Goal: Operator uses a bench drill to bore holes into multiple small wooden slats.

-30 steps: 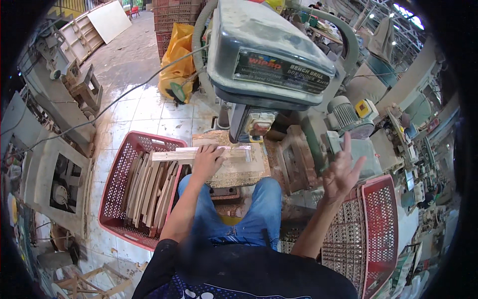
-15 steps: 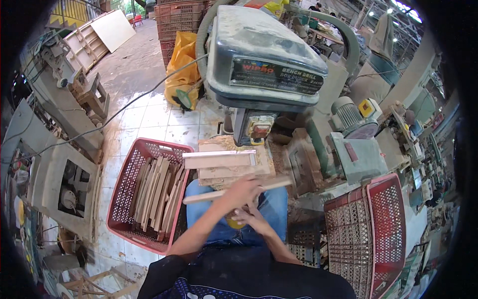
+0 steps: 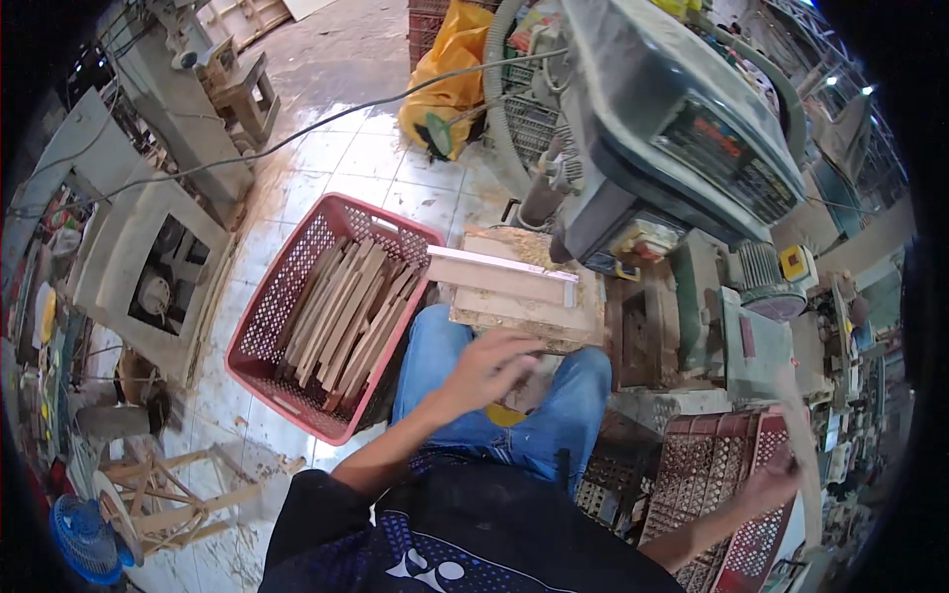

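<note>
My left hand hovers over my lap, in front of the drill table, holding nothing; its fingers are apart and slightly curled. Far to the right, my right hand grips a pale wooden strip, blurred by motion, beside the right-hand red crate. A bench drill stands ahead. Below its head lies a wooden jig board with a light, straight fence along it. To my left, a red perforated crate contains several wooden strips.
A cable runs across the upper left. An orange sack lies behind the left crate. Past the drill sits a motor with a yellow switch box. A wooden stool frame and a blue fan are at lower left.
The wooden strip, earlier across my lap at both hands, has gone far right in my right hand. My left hand is off it. The view has turned and shifted.
</note>
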Tool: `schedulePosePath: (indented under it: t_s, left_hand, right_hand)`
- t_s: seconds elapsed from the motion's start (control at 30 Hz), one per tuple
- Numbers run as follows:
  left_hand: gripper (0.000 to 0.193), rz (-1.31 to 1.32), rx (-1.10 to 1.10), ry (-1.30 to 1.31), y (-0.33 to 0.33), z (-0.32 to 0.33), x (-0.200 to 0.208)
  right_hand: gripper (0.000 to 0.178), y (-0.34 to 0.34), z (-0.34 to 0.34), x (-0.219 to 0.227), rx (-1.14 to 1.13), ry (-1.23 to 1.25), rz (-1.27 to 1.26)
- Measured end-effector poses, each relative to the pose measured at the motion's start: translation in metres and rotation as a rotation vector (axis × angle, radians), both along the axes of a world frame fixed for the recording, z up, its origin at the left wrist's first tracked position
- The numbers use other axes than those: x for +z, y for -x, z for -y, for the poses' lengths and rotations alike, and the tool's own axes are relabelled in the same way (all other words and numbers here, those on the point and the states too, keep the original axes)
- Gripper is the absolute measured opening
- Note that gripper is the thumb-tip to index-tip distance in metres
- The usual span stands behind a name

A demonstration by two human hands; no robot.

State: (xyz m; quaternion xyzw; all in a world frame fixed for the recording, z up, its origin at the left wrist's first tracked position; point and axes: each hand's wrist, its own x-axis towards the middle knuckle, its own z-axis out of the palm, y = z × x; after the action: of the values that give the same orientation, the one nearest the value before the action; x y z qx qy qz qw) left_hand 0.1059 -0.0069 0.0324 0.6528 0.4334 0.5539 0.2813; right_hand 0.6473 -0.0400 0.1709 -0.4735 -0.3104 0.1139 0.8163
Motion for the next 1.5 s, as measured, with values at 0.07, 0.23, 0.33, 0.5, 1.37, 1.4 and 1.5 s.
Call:
schedulePosePath:
  t_s: [0.07,0.23,0.33,0.5,1.37,1.4,1.5]
  left_hand:
    - [0.022,0.000,0.167,0.117,0.043,0.018,-0.036]
    - [0.026,0.084,0.681,0.439,0.135,0.076,-0.132]
    - [0.030,0.139,0.917,0.615,0.173,0.097,-0.194]
    - [0.032,0.045,0.997,0.713,0.206,0.087,-0.298]
    - [0.010,-0.598,0.998,0.851,0.211,0.027,-0.391]
    - [0.010,-0.580,1.023,0.840,0.209,0.028,-0.396]
    - [0.015,-0.677,0.911,0.811,0.214,0.034,-0.393]
  right_hand:
    - [0.040,-0.013,0.020,0.027,0.004,-0.245,-0.182]
    - [0.040,0.030,0.020,-0.072,0.046,0.069,-0.392]
    - [0.036,0.086,-0.009,-0.221,0.238,0.508,0.050]
    - [0.038,0.215,-0.017,-0.257,0.521,0.861,0.396]
    - [0.041,0.198,-0.073,-0.294,0.370,1.022,0.655]
    - [0.042,0.199,-0.073,-0.294,0.365,1.015,0.657]
    - [0.045,0.214,-0.078,-0.286,0.345,1.031,0.602]
